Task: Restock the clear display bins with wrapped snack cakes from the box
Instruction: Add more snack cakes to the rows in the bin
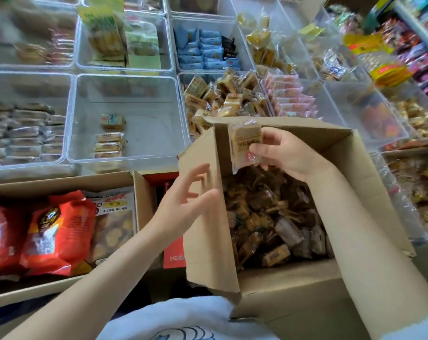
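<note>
From the head camera, your right hand [285, 153] pinched a clear-wrapped tan snack cake [245, 143] between thumb and fingers, holding it upright above the open brown cardboard box [350, 182], near the box's far left corner. Your left hand [186, 195] hung with fingers spread and loosely bent, gripping nothing, just outside the box's raised left flap [208, 217]. That flap stood between your left hand and the heap of wrapped snack cakes [271, 217] filling the box.

Beyond the flap sat a clear plastic display bin [85, 133] holding only four wrapped cakes [110, 138] in a short row near its middle. To its right, a second clear bin [183, 94] was heaped with the same tan cakes, and its near edge was hidden behind the box's far wall. Pink-wrapped snacks [291, 96] filled the next bin along; blue packets [208, 50] lay in one behind.

At your left, another cardboard carton [139, 187] held red snack bags [58, 229]. A red package [173, 256] was wedged between that carton and the box. A white garment [173, 320] showed at the bottom edge.
</note>
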The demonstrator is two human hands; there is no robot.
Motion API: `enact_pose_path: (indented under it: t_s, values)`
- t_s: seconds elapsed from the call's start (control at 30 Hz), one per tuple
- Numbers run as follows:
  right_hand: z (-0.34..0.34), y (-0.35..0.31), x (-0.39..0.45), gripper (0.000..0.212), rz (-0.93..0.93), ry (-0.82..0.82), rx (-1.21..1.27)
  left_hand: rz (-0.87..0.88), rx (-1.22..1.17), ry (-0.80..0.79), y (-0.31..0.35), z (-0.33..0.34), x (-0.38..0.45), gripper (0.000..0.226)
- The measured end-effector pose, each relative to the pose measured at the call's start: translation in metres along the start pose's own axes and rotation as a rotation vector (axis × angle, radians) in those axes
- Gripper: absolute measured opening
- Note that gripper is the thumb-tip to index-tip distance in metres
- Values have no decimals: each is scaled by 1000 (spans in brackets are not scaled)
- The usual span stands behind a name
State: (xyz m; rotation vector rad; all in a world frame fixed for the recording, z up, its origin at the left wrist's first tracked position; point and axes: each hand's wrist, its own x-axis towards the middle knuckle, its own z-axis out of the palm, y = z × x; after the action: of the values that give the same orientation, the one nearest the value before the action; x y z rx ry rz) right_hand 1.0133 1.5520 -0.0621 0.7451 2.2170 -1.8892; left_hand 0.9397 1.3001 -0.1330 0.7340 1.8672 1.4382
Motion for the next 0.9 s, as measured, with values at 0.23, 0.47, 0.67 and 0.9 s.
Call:
enact_pose_path:
  t_s: [0.23,0.47,0.67,0.9]
  values:
    - [126,-55,32,51,-134,-178,175,38,-200,207,6,-96,7,43]
    - [217,-63,91,37,-153,-60,-407,28,277,256,-47,-223,-9,50]
    - [271,-57,141,39,-297,-106,-884,72,792,134,-68,-270,15,44]
    - [251,-53,218,32,-272,51,-900,-173,837,119,-137,-289,65,104]
